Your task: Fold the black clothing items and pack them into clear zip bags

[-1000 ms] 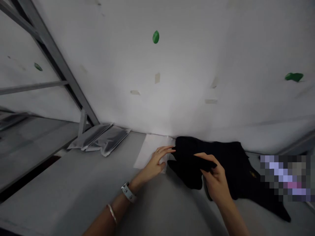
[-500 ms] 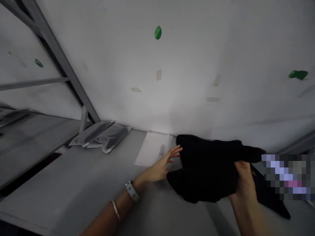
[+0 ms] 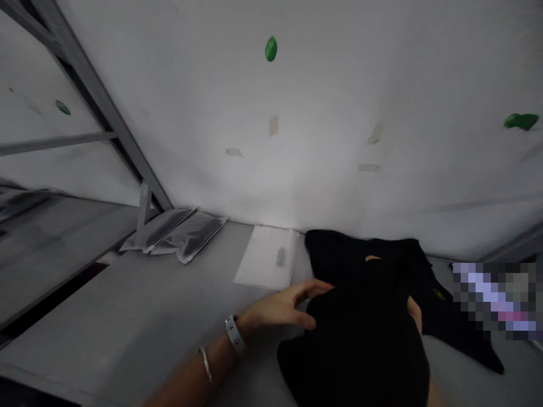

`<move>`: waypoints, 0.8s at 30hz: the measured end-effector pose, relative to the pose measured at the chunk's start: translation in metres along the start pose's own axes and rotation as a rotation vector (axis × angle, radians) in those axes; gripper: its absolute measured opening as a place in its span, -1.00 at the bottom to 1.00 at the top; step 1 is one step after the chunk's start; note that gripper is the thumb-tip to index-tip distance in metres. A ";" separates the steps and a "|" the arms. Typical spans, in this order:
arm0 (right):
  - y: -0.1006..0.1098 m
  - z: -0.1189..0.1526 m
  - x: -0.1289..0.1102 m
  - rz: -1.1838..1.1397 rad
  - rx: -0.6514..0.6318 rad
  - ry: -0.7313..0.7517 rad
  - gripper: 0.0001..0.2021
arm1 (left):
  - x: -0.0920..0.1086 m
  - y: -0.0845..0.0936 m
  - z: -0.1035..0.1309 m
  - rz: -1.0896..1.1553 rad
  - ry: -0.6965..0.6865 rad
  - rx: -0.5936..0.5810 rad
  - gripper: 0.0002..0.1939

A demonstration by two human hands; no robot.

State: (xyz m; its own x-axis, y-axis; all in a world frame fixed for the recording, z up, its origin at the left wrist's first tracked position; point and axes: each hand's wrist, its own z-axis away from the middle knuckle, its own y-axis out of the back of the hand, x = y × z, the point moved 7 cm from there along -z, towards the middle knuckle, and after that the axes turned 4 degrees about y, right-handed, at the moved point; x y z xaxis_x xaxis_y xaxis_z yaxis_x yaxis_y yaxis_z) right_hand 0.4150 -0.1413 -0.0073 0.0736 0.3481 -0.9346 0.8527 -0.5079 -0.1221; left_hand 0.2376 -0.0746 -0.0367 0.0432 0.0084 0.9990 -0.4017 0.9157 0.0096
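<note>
My right hand [image 3: 414, 314] holds up a black cloth garment [image 3: 365, 339], which covers most of that hand. A bit of its fingers shows over the cloth's top edge. My left hand [image 3: 286, 305] is at the left edge of this cloth, with thumb and fingers spread apart; its fingertips touch or nearly touch the fabric. Behind, a dark garment [image 3: 339, 251] with a small yellow mark lies spread on the grey table [image 3: 169, 305]. Whether the two dark pieces are joined, I cannot tell. A white patterned band and a bangle circle my left wrist and forearm.
A flat white packet [image 3: 265, 257] with a small grey label lies against the white wall [image 3: 318, 85]. Two clear bags [image 3: 189, 234] with dark contents lie farther left, by a metal frame post [image 3: 106, 113]. A blurred-out patch covers the right side.
The held black cloth has come down and nearer to me, uncovering more of the dark garment behind. My left hand has moved right and slightly down to the cloth's edge.
</note>
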 end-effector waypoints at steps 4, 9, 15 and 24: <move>0.011 -0.021 0.025 -0.225 0.003 -0.234 -0.72 | 0.005 0.036 0.015 0.053 0.130 0.123 -0.63; 0.000 -0.042 0.054 -0.260 -0.066 -0.316 -0.79 | 0.017 0.099 0.034 -0.154 0.146 0.458 -0.72; -0.005 -0.039 0.070 -0.104 -0.009 -0.375 -0.61 | -0.007 0.123 0.035 -0.280 0.199 0.449 -0.66; 0.015 -0.046 0.052 0.248 -0.309 -0.336 -0.76 | -0.001 0.128 0.054 -0.387 0.318 0.307 -0.71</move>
State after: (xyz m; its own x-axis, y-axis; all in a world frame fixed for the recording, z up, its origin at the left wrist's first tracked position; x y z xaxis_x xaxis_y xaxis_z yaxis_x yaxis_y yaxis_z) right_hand 0.4555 -0.0951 -0.0426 0.1657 -0.0510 -0.9849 0.9475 -0.2687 0.1733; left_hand 0.1370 0.0213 -0.0341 0.4931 -0.1397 0.8587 -0.5464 0.7183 0.4307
